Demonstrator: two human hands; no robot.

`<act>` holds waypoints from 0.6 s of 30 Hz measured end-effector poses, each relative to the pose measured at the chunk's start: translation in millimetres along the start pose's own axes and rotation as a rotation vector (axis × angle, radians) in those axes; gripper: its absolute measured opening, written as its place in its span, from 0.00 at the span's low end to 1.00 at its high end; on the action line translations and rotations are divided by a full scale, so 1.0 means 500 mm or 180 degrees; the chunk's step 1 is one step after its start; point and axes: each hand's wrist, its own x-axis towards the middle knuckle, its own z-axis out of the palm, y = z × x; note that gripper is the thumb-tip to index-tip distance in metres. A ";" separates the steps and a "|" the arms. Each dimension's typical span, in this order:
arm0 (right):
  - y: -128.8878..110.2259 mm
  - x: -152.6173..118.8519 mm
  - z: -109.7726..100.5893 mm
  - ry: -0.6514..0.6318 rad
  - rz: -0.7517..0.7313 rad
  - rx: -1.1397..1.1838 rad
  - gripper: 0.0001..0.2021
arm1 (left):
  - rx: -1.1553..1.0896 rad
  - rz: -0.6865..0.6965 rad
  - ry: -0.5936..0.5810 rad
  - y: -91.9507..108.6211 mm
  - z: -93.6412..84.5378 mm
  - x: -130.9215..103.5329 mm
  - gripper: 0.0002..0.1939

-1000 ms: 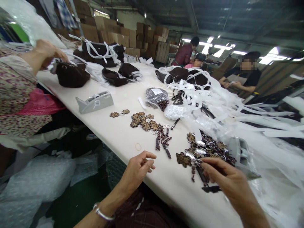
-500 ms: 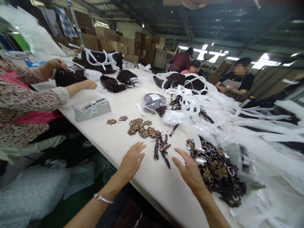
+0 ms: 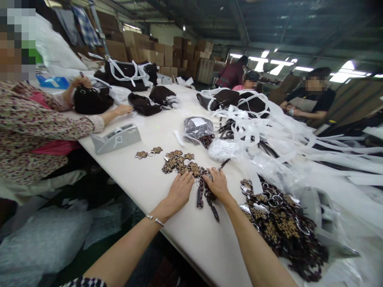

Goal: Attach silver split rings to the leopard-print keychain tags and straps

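Note:
My left hand lies palm down, its fingers stretched out at the near edge of a small group of leopard-print flower key charms. Close by on the right, my right hand reaches over the metal rings and dark braided straps of the same charms. Its fingers are apart and bent slightly downward; what lies under them is partly hidden. A separate pair of flower charms joined by a ring lies to the left. Beside my right forearm is a large heap of similar charms.
A grey tape dispenser stands at the table's left edge, another by the heap. Behind are a plastic bag of dark parts, white strips and dark bags. At left, a co-worker's hand is near a dark bag.
Both my hands have moved forward and closer together, from above the bare table onto the small group of charms. The co-worker at left has leaned further into view.

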 end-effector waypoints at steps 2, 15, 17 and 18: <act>-0.002 -0.011 0.001 -0.0092 -0.0087 -0.0001 0.25 | 0.0008 0.0029 0.0031 -0.006 0.001 -0.009 0.24; 0.016 -0.157 -0.002 0.0427 -0.1071 0.1046 0.09 | -0.0735 -0.0320 0.0213 -0.037 -0.071 -0.053 0.07; 0.015 -0.154 0.001 0.0493 -0.1067 0.1083 0.08 | -0.0720 -0.0274 0.0465 -0.038 -0.070 -0.019 0.10; 0.015 -0.153 0.002 0.0519 -0.1066 0.1080 0.07 | -0.0682 -0.0159 0.0553 -0.041 -0.067 0.002 0.13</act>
